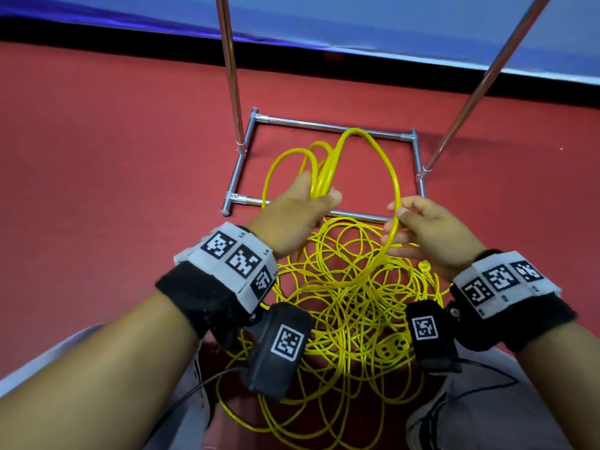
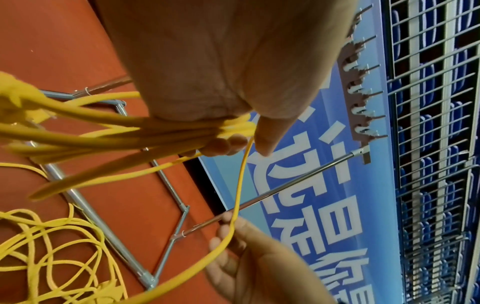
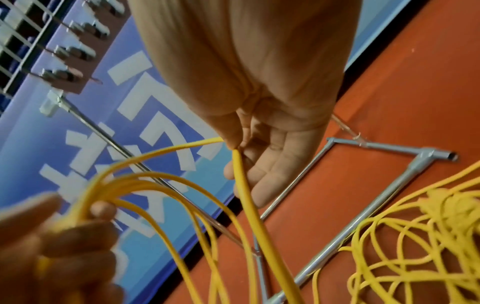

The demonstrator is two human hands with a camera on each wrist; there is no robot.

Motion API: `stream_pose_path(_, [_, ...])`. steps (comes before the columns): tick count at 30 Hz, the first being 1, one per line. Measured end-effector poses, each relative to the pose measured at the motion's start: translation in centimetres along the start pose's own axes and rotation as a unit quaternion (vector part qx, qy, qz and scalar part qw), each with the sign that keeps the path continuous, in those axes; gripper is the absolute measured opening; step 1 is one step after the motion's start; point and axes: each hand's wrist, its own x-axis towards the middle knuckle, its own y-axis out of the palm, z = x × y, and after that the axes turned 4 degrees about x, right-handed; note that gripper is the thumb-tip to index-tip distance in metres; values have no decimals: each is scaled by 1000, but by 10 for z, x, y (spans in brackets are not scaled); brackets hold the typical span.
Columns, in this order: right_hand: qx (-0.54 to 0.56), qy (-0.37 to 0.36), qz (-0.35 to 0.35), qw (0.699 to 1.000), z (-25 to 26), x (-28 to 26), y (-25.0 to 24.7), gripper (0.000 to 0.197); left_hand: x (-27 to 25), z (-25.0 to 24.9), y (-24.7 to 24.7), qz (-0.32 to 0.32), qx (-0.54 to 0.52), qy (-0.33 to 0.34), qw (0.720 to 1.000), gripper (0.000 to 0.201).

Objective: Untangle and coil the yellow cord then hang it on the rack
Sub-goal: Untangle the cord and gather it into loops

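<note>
The yellow cord [image 1: 350, 303] lies mostly as a loose tangle on the red floor, between my arms and the rack base [image 1: 328, 125]. My left hand [image 1: 319, 193] grips several coiled loops of it, held up over the base; its fingers curl round the bundle [image 2: 182, 131]. My right hand [image 1: 397, 211] pinches a single strand [image 3: 244, 185] between thumb and forefinger, its other fingers straight. That strand arcs over from the left hand's loops. A yellow socket block [image 1: 393, 347] sits in the tangle. The rack's brown hook bar [image 2: 355, 86] tops the uprights.
Two chrome uprights [image 1: 231, 76] [image 1: 487, 76] rise from the rectangular metal base. A blue banner wall [image 1: 422, 24] stands behind it, with a wire grid [image 2: 428, 144] beyond. My shoe [image 1: 428, 414] and knees are beside the tangle. Black camera cables [image 1: 194, 388] trail from my wrists.
</note>
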Motion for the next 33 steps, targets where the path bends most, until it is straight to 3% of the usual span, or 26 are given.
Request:
stream_pose_path(7, [193, 34, 46, 979, 30, -9, 8, 22, -2, 13, 18, 69, -15, 26, 997, 43])
stream_pose_path(16, [233, 3, 73, 970, 36, -15, 9, 20, -3, 18, 29, 121, -42, 18, 992, 36])
stream_pose_path(19, [200, -13, 50, 978, 32, -17, 12, 17, 0, 18, 24, 84, -40, 13, 996, 30])
stream_pose_path(22, [68, -39, 36, 996, 24, -21, 15, 14, 3, 14, 19, 39, -85, 6, 996, 30])
stream_pose_path(27, [-142, -63, 183, 971, 3, -31, 40, 20, 7, 10, 15, -12, -160, -9, 987, 27])
stream_pose_path(33, [-100, -76, 190, 974, -3, -33, 53, 12, 7, 7, 13, -34, -188, -7, 981, 26])
